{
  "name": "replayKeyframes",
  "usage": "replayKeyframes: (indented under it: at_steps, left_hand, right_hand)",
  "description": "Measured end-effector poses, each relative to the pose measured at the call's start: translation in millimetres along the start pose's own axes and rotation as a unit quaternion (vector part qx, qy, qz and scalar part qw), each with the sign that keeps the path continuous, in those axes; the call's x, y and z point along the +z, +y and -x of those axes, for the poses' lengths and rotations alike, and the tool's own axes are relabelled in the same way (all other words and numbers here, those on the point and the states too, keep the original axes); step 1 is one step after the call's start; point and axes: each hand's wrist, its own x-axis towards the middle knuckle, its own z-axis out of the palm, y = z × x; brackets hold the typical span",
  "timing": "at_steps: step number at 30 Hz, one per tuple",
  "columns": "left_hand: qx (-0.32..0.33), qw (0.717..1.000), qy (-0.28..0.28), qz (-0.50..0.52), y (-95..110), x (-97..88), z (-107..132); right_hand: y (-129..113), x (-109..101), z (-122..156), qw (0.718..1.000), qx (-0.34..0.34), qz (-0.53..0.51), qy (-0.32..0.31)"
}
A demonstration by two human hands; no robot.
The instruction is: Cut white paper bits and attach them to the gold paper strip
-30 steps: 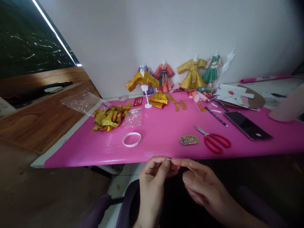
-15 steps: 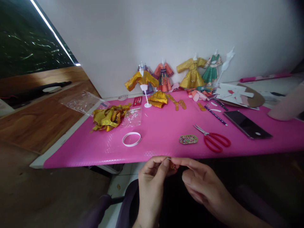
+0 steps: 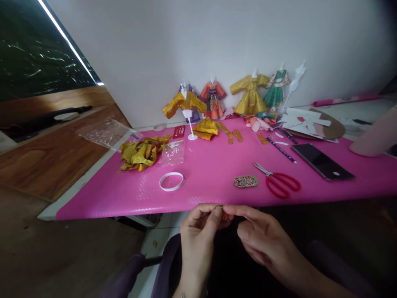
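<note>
My left hand [image 3: 198,231] and my right hand [image 3: 263,240] meet just below the front edge of the pink table mat [image 3: 211,165]. Both pinch one tiny object [image 3: 223,214] between their fingertips; it shows a grey tip and a bit of orange, too small to name. Closest on the mat are a small beaded oval piece [image 3: 245,181], red-handled scissors [image 3: 277,181] and a white tape ring [image 3: 171,181].
Paper doll dresses on small stands [image 3: 252,94] line the wall. A yellow dress on a white stand [image 3: 185,106] is in front. Yellow paper scraps [image 3: 141,152], plastic bags [image 3: 173,152], a phone [image 3: 322,161], a purple pencil [image 3: 281,150] and cut paper [image 3: 307,122] lie about. Wooden floor lies left.
</note>
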Motion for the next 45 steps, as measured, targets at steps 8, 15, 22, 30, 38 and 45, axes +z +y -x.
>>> replayKeyframes:
  at_steps: [8,15,22,30,38,45]
  left_hand:
    - [0.003,1.000,0.001,-0.007,0.4,1.8,-0.5]
    - [0.006,1.000,0.004,-0.001,1.1,1.2,-0.9]
    - [0.011,1.000,0.004,-0.009,1.0,2.5,-2.1]
    - [0.016,1.000,0.007,-0.012,2.2,2.3,-1.0]
    - [0.021,0.999,0.014,-0.022,1.3,1.7,-3.0]
    - [0.027,0.999,0.008,-0.021,1.4,1.6,-2.1]
  right_hand:
    - [0.4,0.2,-1.3,1.000,0.002,-0.002,0.001]
    - [-1.4,0.5,-0.1,1.000,0.005,0.019,0.008]
    - [-0.6,0.5,-0.7,1.000,0.002,0.015,0.011]
    - [-1.9,1.3,0.1,1.000,0.002,0.021,0.010]
    - [-1.0,0.5,-1.0,1.000,0.005,0.018,0.010]
    - [-0.1,-0.6,-0.3,1.000,0.001,0.016,0.010]
